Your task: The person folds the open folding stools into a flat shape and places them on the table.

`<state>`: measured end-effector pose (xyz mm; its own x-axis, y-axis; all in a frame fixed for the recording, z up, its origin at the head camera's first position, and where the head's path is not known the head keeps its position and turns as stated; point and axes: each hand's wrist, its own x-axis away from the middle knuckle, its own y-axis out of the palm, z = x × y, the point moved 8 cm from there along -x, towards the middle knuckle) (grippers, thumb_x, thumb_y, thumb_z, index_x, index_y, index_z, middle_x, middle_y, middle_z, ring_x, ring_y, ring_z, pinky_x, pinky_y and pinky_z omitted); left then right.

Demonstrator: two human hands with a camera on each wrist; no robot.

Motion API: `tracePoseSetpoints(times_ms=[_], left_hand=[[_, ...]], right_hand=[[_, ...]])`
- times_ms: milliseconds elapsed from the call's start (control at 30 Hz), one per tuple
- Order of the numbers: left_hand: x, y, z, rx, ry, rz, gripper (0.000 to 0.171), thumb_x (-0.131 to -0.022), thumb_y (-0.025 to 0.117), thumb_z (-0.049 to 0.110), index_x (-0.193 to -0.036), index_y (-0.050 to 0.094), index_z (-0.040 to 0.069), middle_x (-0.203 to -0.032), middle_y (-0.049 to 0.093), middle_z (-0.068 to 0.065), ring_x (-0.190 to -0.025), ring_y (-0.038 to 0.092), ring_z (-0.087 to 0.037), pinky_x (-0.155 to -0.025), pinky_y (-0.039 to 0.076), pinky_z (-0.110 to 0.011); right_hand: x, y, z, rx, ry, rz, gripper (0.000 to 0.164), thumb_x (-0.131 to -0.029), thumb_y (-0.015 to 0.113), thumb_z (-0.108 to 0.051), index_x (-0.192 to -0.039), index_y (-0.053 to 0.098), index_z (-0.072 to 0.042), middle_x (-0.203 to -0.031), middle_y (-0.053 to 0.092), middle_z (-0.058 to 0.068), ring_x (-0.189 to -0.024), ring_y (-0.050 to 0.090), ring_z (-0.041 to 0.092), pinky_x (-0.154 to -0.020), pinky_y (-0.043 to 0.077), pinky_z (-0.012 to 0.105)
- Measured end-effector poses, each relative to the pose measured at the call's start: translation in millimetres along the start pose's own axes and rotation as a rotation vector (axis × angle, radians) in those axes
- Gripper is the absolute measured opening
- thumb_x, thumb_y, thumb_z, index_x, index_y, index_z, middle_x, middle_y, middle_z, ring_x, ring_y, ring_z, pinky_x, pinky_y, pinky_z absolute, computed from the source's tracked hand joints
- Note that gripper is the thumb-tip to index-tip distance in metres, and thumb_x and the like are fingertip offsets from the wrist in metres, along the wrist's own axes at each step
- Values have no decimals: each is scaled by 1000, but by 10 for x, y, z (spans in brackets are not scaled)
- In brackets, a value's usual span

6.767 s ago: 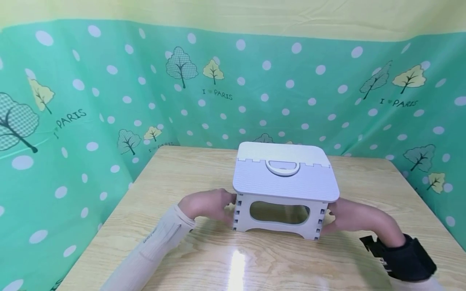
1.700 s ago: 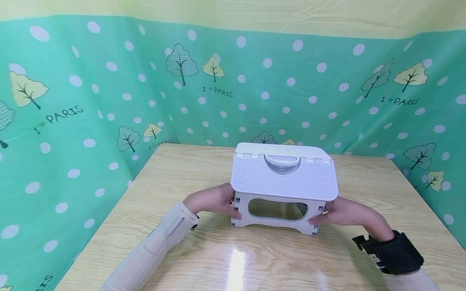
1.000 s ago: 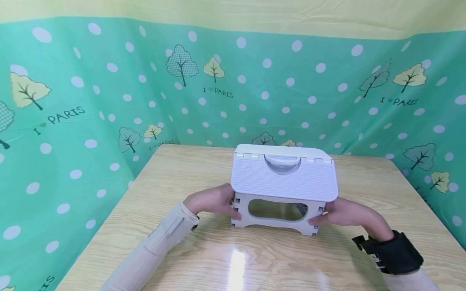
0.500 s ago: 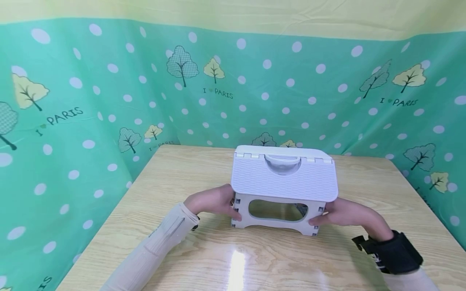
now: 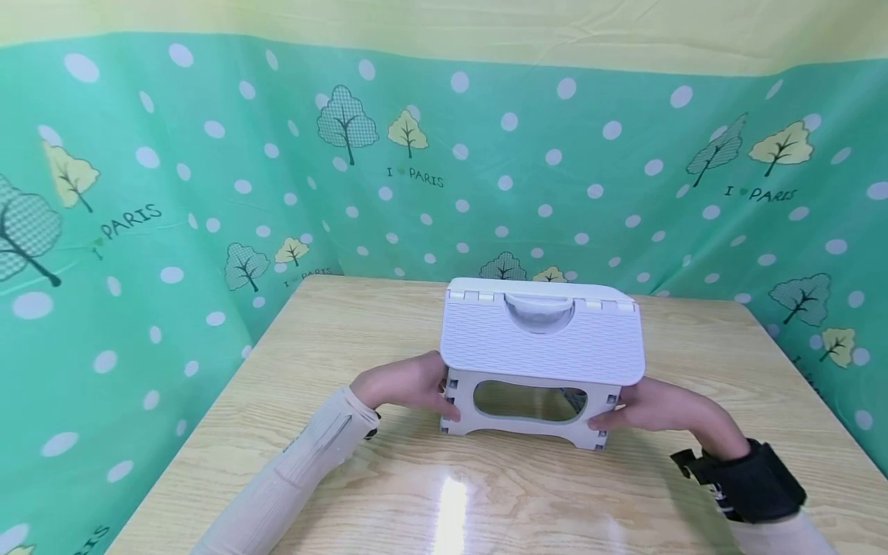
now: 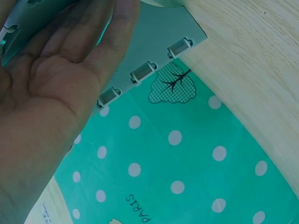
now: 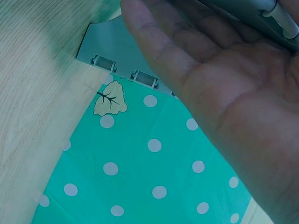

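A pale lilac-white folding step stool (image 5: 541,339) stands on the table, its top creased into a low ridge at the toothed seam by the carry handle (image 5: 541,306). My left hand (image 5: 409,381) holds the stool's left side, thumb on the edge of the front leg panel (image 5: 523,432). On the opposite side my right hand (image 5: 659,402) grips in the same way. Both hands' other fingers are hidden behind the stool from the head view. In the wrist views the fingers reach in along the rear leg panel (image 6: 154,44), whose edge (image 7: 119,60) has hinge slots.
The light wood table (image 5: 333,331) runs out to both sides, with a bright reflection near its front. A green dotted curtain (image 5: 416,193) with tree prints hangs behind the table and along its sides.
Since the oldest frame, the stool's top has gone from flat to ridged at the seam, and both thumbs have come onto the front panel. Over the last second the hands hold still.
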<state>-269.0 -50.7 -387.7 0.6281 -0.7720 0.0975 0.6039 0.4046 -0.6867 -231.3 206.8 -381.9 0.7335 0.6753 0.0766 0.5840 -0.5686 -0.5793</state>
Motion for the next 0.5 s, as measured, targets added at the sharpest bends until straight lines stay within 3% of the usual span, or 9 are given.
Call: tracePoseSetpoints(times_ms=[500], left_hand=[[-8,10,-19,-4,-2,1,73,-76,86,7,-137,46,16,-112,64,1,-93,63,-8,-79,54,-25]], right_hand=[[-1,4,2,5,-6,5,82,-88,76,-14,-145,22,7,-135,40,33,-117,50,47,-83,53,30]])
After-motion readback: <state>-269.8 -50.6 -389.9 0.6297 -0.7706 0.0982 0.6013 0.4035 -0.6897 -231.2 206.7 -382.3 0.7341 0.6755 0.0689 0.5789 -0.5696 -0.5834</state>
